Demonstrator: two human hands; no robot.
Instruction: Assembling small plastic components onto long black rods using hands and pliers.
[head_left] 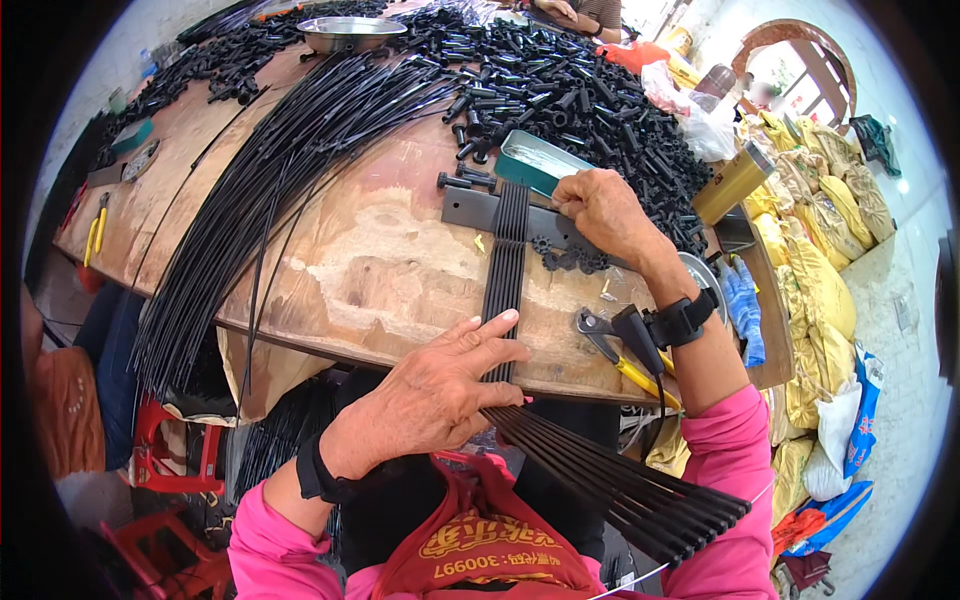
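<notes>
A flat row of several thin black rods (pixel 508 260) runs from the table over its near edge, fanning out toward my lap, where the thicker ends lie. My left hand (pixel 440 385) rests across this row at the table edge, fingers over the rods and holding them. The rods' far ends lie over a dark metal bar (pixel 470 211). Beyond it sits a teal tray (pixel 540 165) with thin pieces inside. At the tray's near right corner is my right hand (pixel 608 212), its fingertips pinched together; anything between them is hidden. Small black toothed pieces (pixel 570 256) lie just below it.
A big heap of black tubular parts (pixel 590 100) covers the far right table. Long black rods (pixel 270 180) lie in a bundle at left. Pliers (pixel 625 365) with yellow handles rest near the front edge. A metal bowl (pixel 352 28) stands far back; yellow sacks (pixel 815 290) pile up right.
</notes>
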